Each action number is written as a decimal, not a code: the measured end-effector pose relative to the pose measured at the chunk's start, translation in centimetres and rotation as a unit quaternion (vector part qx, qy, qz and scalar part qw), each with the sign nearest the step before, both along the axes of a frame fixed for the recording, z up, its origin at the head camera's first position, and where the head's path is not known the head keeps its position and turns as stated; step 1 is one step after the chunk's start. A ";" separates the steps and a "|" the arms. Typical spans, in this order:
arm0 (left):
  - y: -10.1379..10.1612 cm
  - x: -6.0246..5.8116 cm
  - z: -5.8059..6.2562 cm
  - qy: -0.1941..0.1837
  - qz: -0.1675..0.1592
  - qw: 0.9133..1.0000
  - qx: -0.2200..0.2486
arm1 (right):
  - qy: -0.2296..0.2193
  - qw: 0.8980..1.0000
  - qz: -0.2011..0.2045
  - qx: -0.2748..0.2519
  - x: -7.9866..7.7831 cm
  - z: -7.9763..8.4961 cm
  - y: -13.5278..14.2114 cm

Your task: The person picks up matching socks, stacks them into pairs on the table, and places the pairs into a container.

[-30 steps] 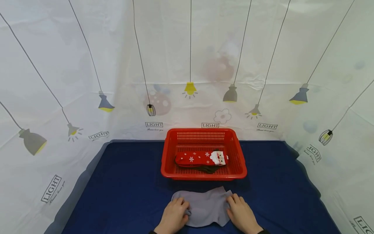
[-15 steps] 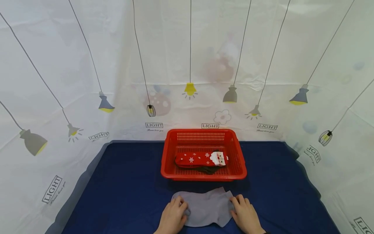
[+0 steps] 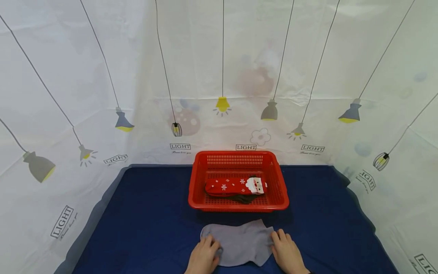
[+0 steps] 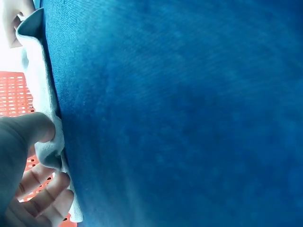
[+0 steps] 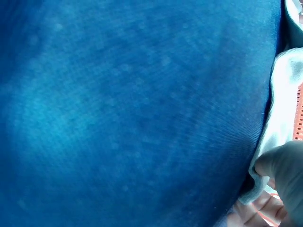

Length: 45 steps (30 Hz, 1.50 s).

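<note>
A light grey sock (image 3: 241,245) lies spread on the dark blue cloth in the head view, close in front of the red basket. My left hand (image 3: 204,254) pinches a fold near its left, rounded end; the left wrist view has the thumb (image 4: 40,126) on one side of that fold and the fingers on the other. At the opposite end, my right hand (image 3: 287,252) holds the sock's edge between thumb (image 5: 279,163) and fingers. The stretch of sock between both hands lies mostly flat, with slight creases toward the right.
Behind the sock stands a red plastic basket (image 3: 239,208). Inside it lie a red sock (image 3: 232,186) with snowflakes and a Santa face, and a dark green cloth item (image 3: 244,198) beneath. White printed sheeting (image 3: 219,68) encloses the blue-covered table (image 3: 147,217) at back and sides.
My right hand has shifted slightly to the right, and the sock's right edge has been drawn out with it. The left hand has barely moved, and the basket stays put.
</note>
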<state>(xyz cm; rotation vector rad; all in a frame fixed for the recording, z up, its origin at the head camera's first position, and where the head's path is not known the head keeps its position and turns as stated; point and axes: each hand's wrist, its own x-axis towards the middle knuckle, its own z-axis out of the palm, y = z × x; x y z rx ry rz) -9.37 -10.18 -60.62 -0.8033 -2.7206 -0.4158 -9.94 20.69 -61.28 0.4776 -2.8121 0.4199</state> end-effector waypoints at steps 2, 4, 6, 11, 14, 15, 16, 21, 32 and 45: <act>0.1 -0.1 0.0 -0.006 0.003 1.000 0.002 | 0.010 1.000 0.004 0.002 0.0 -0.1 0.0; 0.2 -0.2 0.1 -0.026 0.007 1.000 0.004 | 0.018 1.000 0.006 0.003 0.0 -0.1 0.0; 0.3 -0.3 0.3 -0.052 0.010 0.999 0.006 | 0.021 1.000 0.008 0.004 0.0 -0.1 0.0; 0.1 -0.4 0.9 -0.053 0.006 0.998 0.012 | 0.025 1.000 0.010 0.004 -0.1 0.3 -0.1; -0.2 -0.5 1.2 -0.015 0.003 1.000 0.021 | 0.022 1.000 0.010 0.005 -0.2 1.0 -0.2; -0.4 -0.6 1.3 -0.004 0.002 1.000 0.025 | 0.020 1.000 0.010 0.005 -0.3 1.1 -0.2; -0.5 -0.8 1.4 0.003 0.001 1.000 0.030 | 0.023 1.000 0.011 0.004 -0.4 1.3 -0.3; -1.0 -1.4 2.2 0.008 0.005 0.999 0.040 | 0.055 0.998 0.015 -0.011 -1.0 1.8 -0.7; -1.8 -3.0 2.1 0.044 0.016 0.998 0.042 | 0.127 0.991 0.018 -0.025 -2.9 1.7 -1.9; -2.1 -4.1 0.9 0.021 0.033 0.999 0.020 | 0.118 0.993 0.011 -0.008 -3.9 0.5 -2.5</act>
